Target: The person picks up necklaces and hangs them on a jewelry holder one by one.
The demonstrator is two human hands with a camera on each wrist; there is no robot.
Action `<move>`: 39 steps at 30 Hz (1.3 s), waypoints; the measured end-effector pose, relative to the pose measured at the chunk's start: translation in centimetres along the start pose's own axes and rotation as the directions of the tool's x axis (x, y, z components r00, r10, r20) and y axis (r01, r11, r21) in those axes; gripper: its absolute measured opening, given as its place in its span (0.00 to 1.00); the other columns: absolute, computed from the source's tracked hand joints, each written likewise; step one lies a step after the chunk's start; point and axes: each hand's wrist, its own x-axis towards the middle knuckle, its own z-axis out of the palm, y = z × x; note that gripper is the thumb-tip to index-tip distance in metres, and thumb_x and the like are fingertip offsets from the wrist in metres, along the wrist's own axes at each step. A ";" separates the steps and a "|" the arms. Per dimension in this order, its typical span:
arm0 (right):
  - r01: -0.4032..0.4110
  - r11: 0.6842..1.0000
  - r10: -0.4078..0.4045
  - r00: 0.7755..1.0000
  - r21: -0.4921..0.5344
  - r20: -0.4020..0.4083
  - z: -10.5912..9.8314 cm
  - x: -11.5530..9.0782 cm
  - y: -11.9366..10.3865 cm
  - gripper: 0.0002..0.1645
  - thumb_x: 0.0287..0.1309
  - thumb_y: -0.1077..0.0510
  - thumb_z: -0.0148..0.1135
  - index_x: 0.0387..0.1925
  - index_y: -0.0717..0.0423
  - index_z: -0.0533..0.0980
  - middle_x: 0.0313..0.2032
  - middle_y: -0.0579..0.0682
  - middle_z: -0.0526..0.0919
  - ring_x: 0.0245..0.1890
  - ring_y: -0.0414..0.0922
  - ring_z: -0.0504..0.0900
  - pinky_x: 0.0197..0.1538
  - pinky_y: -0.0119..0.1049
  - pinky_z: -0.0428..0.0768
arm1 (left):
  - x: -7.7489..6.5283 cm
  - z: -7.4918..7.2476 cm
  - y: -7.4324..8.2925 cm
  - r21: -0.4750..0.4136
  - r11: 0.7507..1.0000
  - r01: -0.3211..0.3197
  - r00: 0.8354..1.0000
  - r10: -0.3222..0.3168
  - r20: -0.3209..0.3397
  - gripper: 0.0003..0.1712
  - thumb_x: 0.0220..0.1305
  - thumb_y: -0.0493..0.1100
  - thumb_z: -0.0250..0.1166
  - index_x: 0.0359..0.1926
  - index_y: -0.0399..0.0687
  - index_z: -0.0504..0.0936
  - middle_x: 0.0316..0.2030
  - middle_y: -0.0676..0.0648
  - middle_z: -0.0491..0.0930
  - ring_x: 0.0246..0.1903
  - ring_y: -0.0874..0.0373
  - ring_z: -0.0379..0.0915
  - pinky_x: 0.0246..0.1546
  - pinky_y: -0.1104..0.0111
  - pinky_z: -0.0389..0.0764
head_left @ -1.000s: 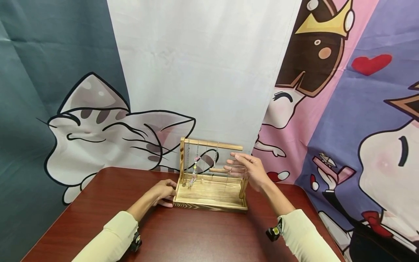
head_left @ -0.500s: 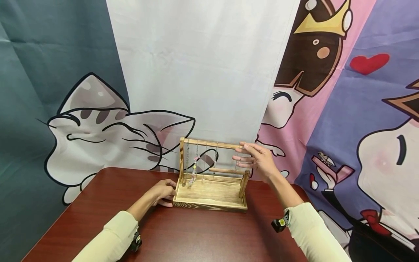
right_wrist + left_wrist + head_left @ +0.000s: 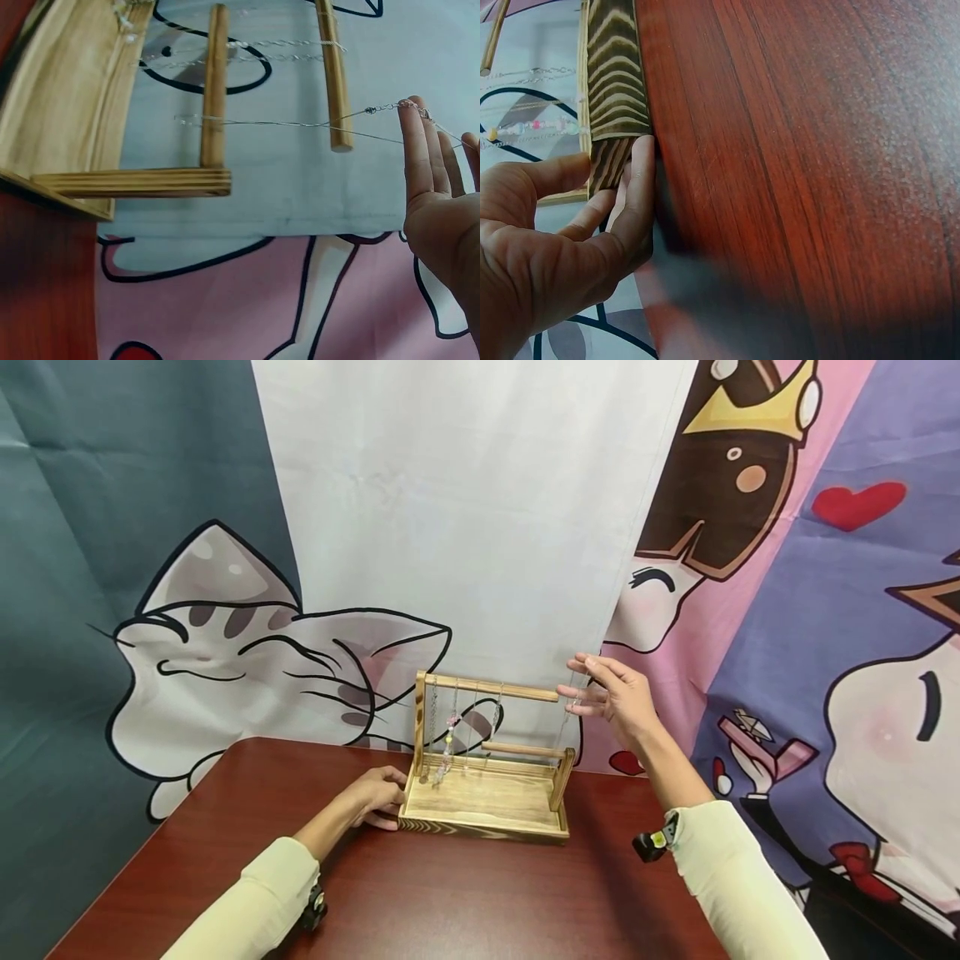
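Note:
A wooden jewelry stand (image 3: 483, 797) with a tray base and two crossbars stands on the table. At its left front corner, my left hand (image 3: 375, 796) grips the tray edge, thumb on the rim and fingers against the side. My right hand (image 3: 618, 697) is raised just right of the upper bar's (image 3: 491, 687) free end. It holds a thin silver necklace (image 3: 386, 107), whose loop is spread across the fingers and hangs past the lower bar (image 3: 214, 86). Its clasp end lies at the fingertips. The right thumb's contact is partly cut off in the right wrist view.
Several chains hang from the upper bar, among them a necklace with pink and yellow beads (image 3: 449, 739). A short post (image 3: 562, 781) rises at the stand's right side. The reddish-brown table (image 3: 480, 893) meets a printed cloth backdrop (image 3: 465, 527) behind.
My right hand has risen and moved right with the necklace, from in front of the upper bar to beyond its free end. My left hand stays on the tray corner.

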 end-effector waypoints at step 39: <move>-0.119 0.984 0.113 0.992 -0.132 -0.049 1.0 1.7 4.5 0.30 0.86 0.46 0.62 0.72 0.66 0.78 0.71 0.60 0.86 0.44 0.44 0.98 0.47 0.47 0.99 | 0.1 0.1 -0.1 0.014 1.000 -0.005 1.000 0.005 0.002 0.26 0.72 0.30 0.65 0.69 0.34 0.76 0.48 0.35 0.89 0.41 0.52 0.90 0.34 0.59 0.98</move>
